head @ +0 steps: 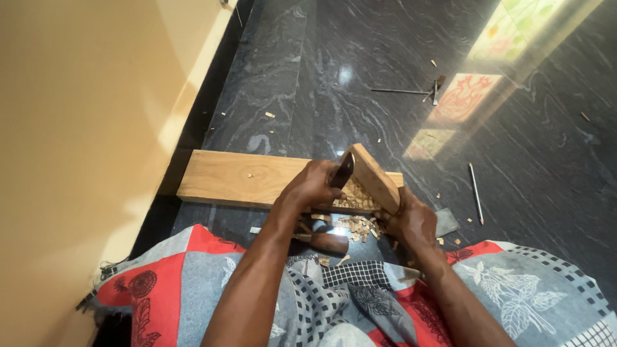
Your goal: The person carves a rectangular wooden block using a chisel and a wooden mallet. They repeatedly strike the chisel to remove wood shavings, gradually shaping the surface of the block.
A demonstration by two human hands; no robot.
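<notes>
wood block (pixel 375 177), a short pale piece, stands tilted on edge atop a long plank (pixel 238 177) that lies flat on the dark polished floor (pixel 360 58), its lower end by the person's knees. right hand (pixel 414 222) wraps the block's near lower corner, fingers curled closed round it to prop it steady. left hand (pixel 312 183) is clenched on the handle of a dark blade (pixel 342 172), a chisel or knife, i cannot tell which, whose edge sits against the block's left face. so the block lies between the two hands, touched by the right fingers below and by the blade, just beside the left fingers, above.

judging from this, the paring goes best with shallow cuts driven down and away from the holding hand, the block kept braced against the plank so it cannot skid, and the right fingers kept below and clear of the blade's path.

wood chips (pixel 357 222) pile under the block. a wooden-handled tool (pixel 324 242) lies on the floor near the patterned cloth (pixel 347 289) over the lap; a pencil (pixel 475 193) lies well apart to the right.
</notes>
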